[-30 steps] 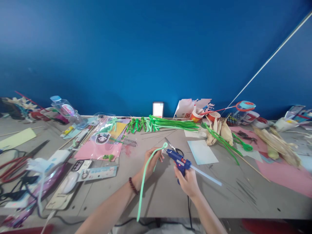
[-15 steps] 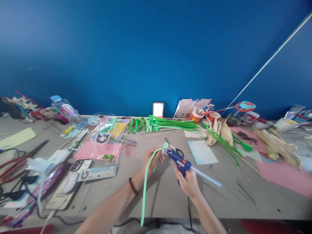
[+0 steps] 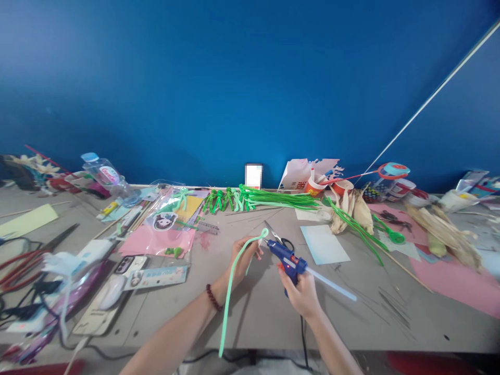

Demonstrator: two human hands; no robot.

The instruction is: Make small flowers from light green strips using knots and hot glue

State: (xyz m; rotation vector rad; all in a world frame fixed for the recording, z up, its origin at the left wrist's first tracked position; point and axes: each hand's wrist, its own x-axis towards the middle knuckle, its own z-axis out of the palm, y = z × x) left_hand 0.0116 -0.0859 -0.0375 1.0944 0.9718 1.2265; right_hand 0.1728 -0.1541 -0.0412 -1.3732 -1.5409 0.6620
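My left hand (image 3: 241, 256), with a bead bracelet at the wrist, is closed on a pale green pipe cleaner (image 3: 229, 291). One end of it is curled into a small loop above my fingers; the long end hangs toward the table's front edge. My right hand (image 3: 301, 294) grips a blue hot glue gun (image 3: 288, 259) by its handle. The gun's nozzle points left, at or very near the pipe cleaner just below the loop; whether they touch I cannot tell. A clear glue stick (image 3: 332, 284) juts from its back. Scissors (image 3: 282, 239) lie behind the nozzle.
Bundled green pipe cleaners (image 3: 279, 198) lie along the back. A pale blue sheet (image 3: 325, 245) and dried husks (image 3: 353, 211) are to the right. On the left are a plastic bag (image 3: 156, 242), a phone (image 3: 127, 264) and a bottle (image 3: 107, 176). The gun's cord (image 3: 303, 338) drops over the front edge.
The hanging end of the pipe cleaner has swung slightly left. Both hands keep almost the same place, and the glue gun stays by the loop.
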